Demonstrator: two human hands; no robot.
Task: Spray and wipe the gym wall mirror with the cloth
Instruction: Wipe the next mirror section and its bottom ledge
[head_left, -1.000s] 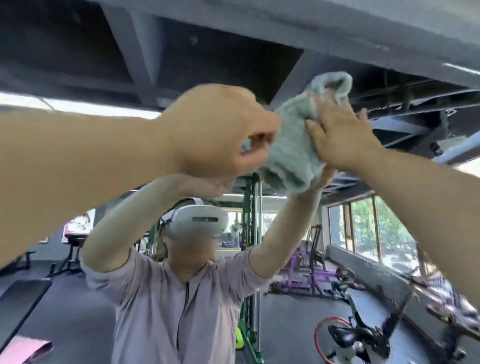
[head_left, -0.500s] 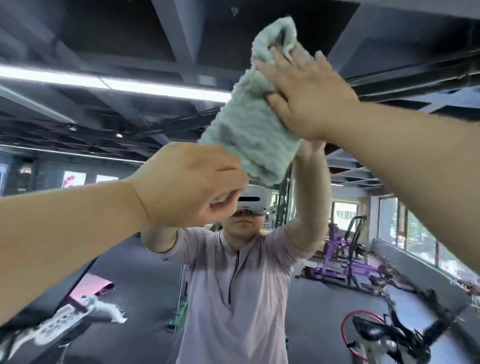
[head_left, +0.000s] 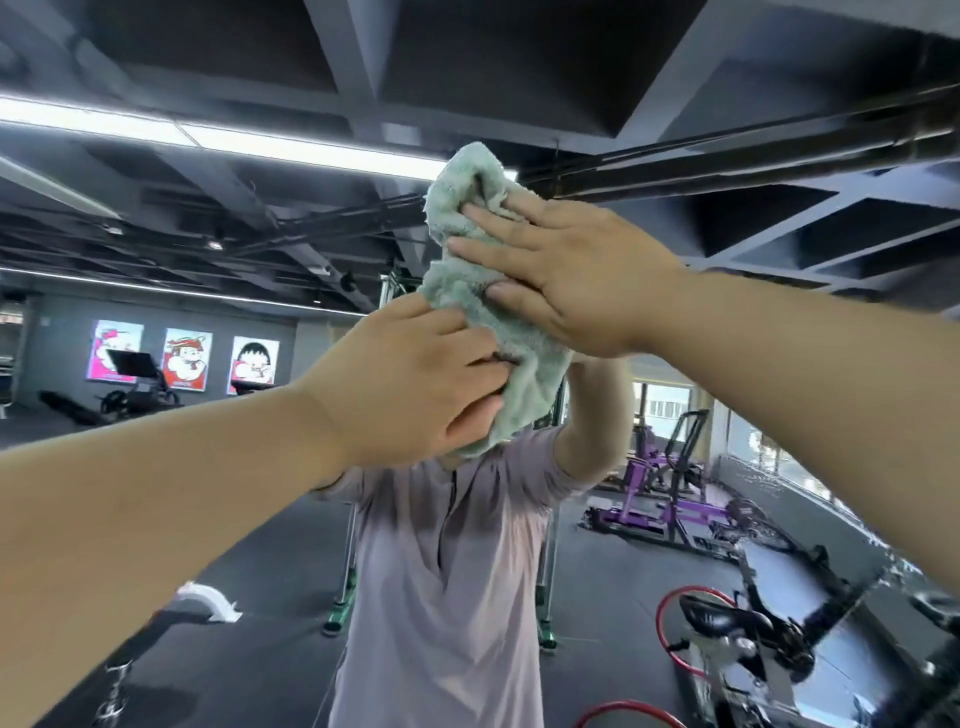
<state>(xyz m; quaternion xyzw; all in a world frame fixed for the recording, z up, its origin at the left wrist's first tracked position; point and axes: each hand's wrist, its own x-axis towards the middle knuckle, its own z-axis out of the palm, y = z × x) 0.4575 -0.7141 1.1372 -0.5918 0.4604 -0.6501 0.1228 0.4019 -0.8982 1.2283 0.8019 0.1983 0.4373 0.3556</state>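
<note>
The wall mirror (head_left: 208, 467) fills the whole view and reflects the gym and me in a pale shirt. A crumpled pale green cloth (head_left: 470, 260) lies against the glass at head height. My right hand (head_left: 566, 280) presses flat on its upper part, fingers straight and spread. My left hand (head_left: 410, 379) is lower and to the left, fingers curled into the cloth's lower edge. The cloth covers my reflected head. No spray bottle is in view.
Reflected in the glass are a green-footed rack behind me, purple machines (head_left: 670, 499) at right, an exercise bike (head_left: 743, 639) at lower right, windows along the right wall and three posters (head_left: 182, 358) at far left.
The cloth and my right hand have come down and right on the glass. My left hand rose from below and took hold of the cloth's lower edge.
</note>
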